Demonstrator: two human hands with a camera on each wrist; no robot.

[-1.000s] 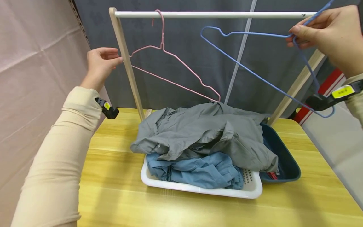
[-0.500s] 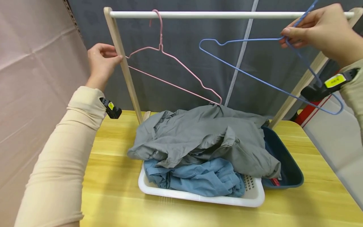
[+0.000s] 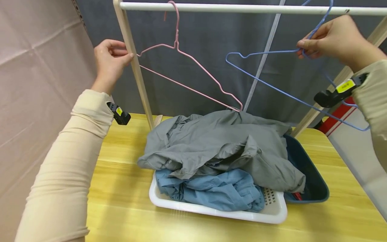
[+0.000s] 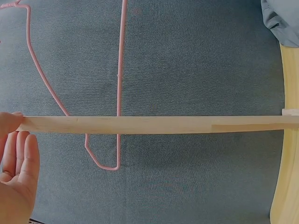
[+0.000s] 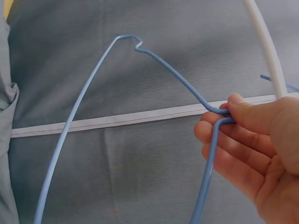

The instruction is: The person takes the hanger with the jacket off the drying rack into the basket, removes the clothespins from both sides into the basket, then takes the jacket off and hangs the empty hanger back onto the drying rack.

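Blue hanger [image 3: 290, 90] has dropped slightly below the rail [image 3: 242, 8] since a second ago, so it looks off the rail; right hand [image 3: 332, 40] pinches it near the neck. Left hand [image 3: 110, 60] now grips the rack post [image 3: 136, 70], earlier only beside it. Pink hanger [image 3: 187, 67] hangs on the rail. White basket [image 3: 217, 210] on the counter [image 3: 121, 188] holds grey [image 3: 217, 144] and blue clothes [image 3: 217, 190]; dark bin [image 3: 314, 181] contents unclear.

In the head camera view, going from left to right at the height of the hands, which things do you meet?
Left hand → wooden rack post → pink wire hanger → blue wire hanger → right hand.
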